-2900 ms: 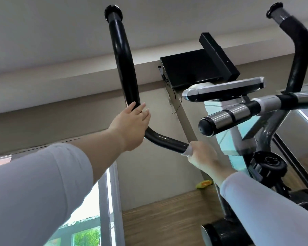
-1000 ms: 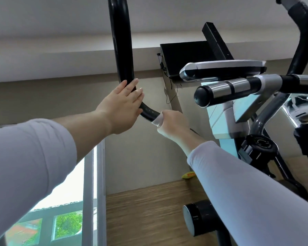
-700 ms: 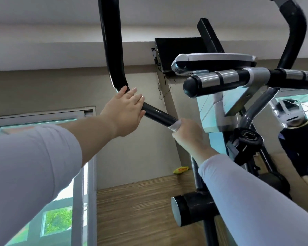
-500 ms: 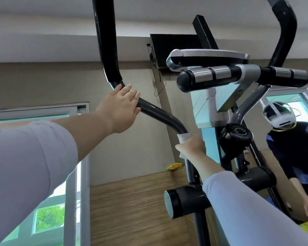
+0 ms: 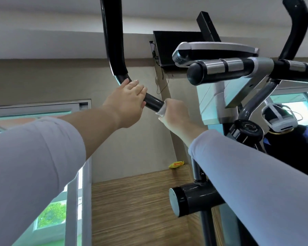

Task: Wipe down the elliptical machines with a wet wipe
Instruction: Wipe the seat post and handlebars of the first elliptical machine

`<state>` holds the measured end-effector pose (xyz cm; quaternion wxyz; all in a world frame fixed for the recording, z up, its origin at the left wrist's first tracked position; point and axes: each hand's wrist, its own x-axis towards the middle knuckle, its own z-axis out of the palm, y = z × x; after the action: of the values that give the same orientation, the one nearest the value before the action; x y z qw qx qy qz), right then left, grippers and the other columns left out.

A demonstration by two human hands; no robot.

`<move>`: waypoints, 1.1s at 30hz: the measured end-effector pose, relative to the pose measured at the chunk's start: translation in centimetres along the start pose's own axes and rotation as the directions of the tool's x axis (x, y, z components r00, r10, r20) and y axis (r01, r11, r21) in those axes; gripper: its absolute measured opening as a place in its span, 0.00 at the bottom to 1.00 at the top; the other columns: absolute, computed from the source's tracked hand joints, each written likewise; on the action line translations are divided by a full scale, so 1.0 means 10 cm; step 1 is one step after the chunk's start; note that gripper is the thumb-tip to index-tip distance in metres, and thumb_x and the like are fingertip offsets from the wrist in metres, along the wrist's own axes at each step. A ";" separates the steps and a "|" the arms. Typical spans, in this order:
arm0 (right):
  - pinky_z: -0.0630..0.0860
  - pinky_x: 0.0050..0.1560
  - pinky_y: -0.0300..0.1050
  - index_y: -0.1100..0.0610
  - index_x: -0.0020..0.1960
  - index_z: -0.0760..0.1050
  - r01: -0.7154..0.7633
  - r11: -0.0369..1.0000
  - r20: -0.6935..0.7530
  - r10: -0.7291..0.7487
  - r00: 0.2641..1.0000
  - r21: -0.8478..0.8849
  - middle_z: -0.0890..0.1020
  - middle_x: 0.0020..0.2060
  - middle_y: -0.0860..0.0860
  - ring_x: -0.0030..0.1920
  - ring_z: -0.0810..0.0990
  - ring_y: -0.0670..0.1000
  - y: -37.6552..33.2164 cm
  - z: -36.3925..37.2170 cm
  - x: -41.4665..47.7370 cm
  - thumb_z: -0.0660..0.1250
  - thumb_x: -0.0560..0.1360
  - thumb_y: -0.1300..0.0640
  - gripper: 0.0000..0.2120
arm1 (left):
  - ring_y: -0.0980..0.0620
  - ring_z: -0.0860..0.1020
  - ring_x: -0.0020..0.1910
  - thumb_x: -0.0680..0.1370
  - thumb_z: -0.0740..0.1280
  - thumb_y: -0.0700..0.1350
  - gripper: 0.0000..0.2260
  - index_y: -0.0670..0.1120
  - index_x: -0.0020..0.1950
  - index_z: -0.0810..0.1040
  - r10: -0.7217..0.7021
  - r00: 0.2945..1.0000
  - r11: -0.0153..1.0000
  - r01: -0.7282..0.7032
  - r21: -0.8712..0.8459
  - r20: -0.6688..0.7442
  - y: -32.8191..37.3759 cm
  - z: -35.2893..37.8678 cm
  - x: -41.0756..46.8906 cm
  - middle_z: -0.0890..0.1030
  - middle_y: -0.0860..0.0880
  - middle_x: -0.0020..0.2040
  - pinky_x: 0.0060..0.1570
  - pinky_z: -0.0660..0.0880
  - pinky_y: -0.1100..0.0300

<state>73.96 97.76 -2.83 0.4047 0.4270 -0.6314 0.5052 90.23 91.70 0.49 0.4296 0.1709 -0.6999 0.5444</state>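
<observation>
At centre frame, the left hand grasps the glossy black curved tubular handlebar of the grey-and-black elliptical machine at its lower bend, fingers curled over the top of the tube. Just beside it, lower on the same tube, the right hand is clenched around the handlebar with the white wet wipe held between palm and tube. Only a folded edge of the wipe shows, at the side of the fist nearest the left hand. A short bare stretch of tube separates the 2 hands. Both arms wear pale long sleeves.

Right of the hands: a horizontal black grip bar with 2 silver bands, and above it the flat grey console. A 2nd black curved handlebar rises at upper right. Below the right forearm, a black cylindrical housing with a silver end cap sits on the upright post. A round black knob lies on the column beneath the grip bar.

Background: a black flat screen mounted high on the beige wall; a small yellow packet on the striped wooden floor, against the wall; a window at lower left showing green foliage; a person in a white headset and dark top at the far right.
</observation>
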 end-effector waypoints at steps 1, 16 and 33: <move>0.77 0.45 0.48 0.50 0.35 0.67 0.032 0.999 -0.016 -0.032 0.999 -0.036 0.74 0.36 0.47 0.41 0.76 0.55 -0.01 0.02 0.02 0.71 0.72 0.56 0.13 | 0.45 0.56 0.76 0.83 0.49 0.49 0.23 0.41 0.76 0.59 -0.010 1.000 1.000 0.009 -0.003 -0.012 0.01 0.02 0.00 0.64 0.45 0.74 0.75 0.47 0.51; 0.68 0.21 0.31 0.52 0.35 0.66 -0.475 0.875 0.179 0.454 0.873 0.093 0.72 0.31 0.47 0.26 0.73 0.45 0.66 0.03 -0.31 0.67 0.73 0.63 0.13 | 0.43 0.56 0.76 0.82 0.44 0.51 0.26 0.38 0.75 0.59 -0.133 0.988 0.990 0.136 0.032 -0.081 0.24 0.07 -0.05 0.63 0.41 0.75 0.75 0.50 0.47; 0.72 0.41 0.34 0.58 0.60 0.73 -0.428 0.880 0.118 0.412 0.904 0.205 0.80 0.50 0.53 0.49 0.81 0.53 0.68 0.06 -0.32 0.75 0.71 0.50 0.22 | 0.46 0.47 0.78 0.83 0.43 0.50 0.25 0.42 0.79 0.47 0.027 1.000 0.999 -0.026 -0.029 0.011 0.73 0.18 -0.12 0.50 0.45 0.79 0.76 0.48 0.50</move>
<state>68.47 98.49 -7.97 0.2116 0.3410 -0.6613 0.6338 85.02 92.35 -5.03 0.4207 0.1586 -0.7123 0.5390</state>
